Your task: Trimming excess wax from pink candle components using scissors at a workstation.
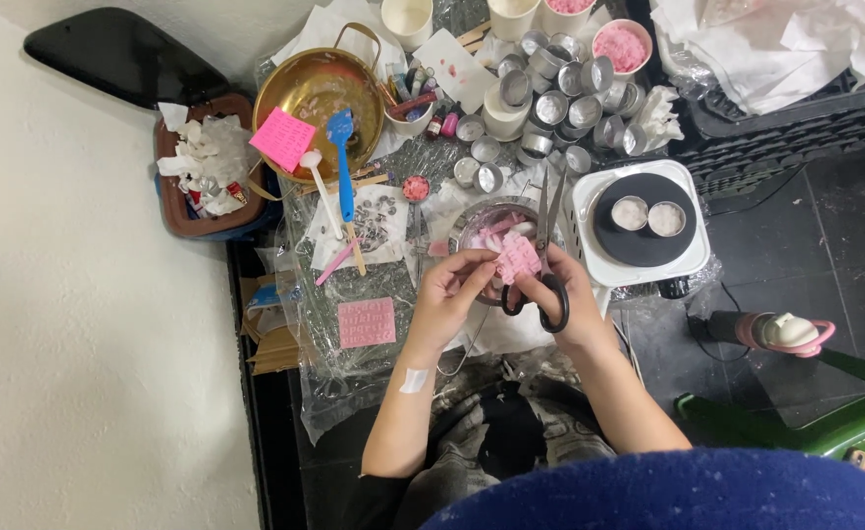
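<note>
Scissors (548, 245) over crowded metal bowl (472, 224)

Both bare forearms reach forward from the bottom of the view and converge, the hands meeting close together at centre. The left hand (449, 285) curls its fingers inward, thumb and fingertips pinched in a tight grip just beside the right hand. A white adhesive strip crosses the left wrist. The right hand (565, 290) is also closed, its thumb and fingers bent and threaded through loops, knuckles turned toward the left hand, wrist angled slightly outward.
</note>
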